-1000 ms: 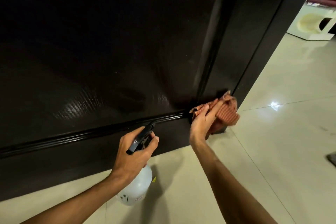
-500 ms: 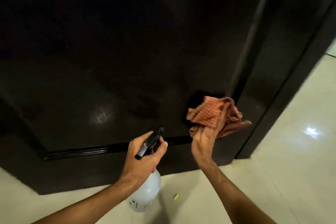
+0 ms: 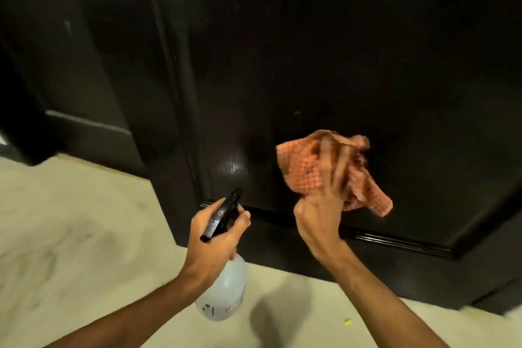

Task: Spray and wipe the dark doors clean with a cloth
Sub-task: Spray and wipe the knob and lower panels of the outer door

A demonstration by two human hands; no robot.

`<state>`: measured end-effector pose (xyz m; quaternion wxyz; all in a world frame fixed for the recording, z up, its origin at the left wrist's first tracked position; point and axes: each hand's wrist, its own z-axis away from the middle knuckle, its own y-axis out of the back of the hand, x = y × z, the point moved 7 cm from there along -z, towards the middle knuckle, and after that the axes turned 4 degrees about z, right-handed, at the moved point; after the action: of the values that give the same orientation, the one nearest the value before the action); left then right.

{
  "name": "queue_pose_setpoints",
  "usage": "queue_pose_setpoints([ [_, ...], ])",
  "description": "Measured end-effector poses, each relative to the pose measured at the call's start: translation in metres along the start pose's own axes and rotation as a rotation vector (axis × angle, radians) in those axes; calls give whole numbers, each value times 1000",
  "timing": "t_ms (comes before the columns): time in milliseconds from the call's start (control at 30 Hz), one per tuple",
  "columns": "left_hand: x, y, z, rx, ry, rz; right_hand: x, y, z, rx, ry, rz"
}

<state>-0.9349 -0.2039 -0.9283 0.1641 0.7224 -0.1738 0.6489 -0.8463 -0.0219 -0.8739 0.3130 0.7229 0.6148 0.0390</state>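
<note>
Since half a second ago the view has swung left, so the door's left edge shows where the right jamb did, and the cloth sits further left on the panel. Nearest, a small yellow speck (image 3: 347,321) lies on the pale floor (image 3: 70,220) beneath the right forearm. The left hand (image 3: 217,237) is wrapped round the black sprayer head (image 3: 223,213) of the bottle (image 3: 223,291), thumb along its right side. The white body hangs below the fist, clear of the floor as far as can be told. Just to its right, the right hand (image 3: 319,217) reaches up with fingers that seem straight, though blur softens them. They press the orange checked cloth (image 3: 308,167) against the door (image 3: 367,65). The cloth spreads left of the fingers and hangs bunched to their right. A glossy moulding (image 3: 395,239) runs along the door behind both wrists, below the cloth. A faint glint (image 3: 234,168) shows on the panel above the left hand. Beyond the left hand, past the door's edge, stands a second dark door (image 3: 84,65).
</note>
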Motion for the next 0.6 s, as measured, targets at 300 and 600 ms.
queue_pose_setpoints([
  [300,23,69,-15,184,-28,12,-66,-42,-43,-215,571,52],
  [600,29,109,-24,297,-32,35,-131,-67,-71,-455,673,293],
])
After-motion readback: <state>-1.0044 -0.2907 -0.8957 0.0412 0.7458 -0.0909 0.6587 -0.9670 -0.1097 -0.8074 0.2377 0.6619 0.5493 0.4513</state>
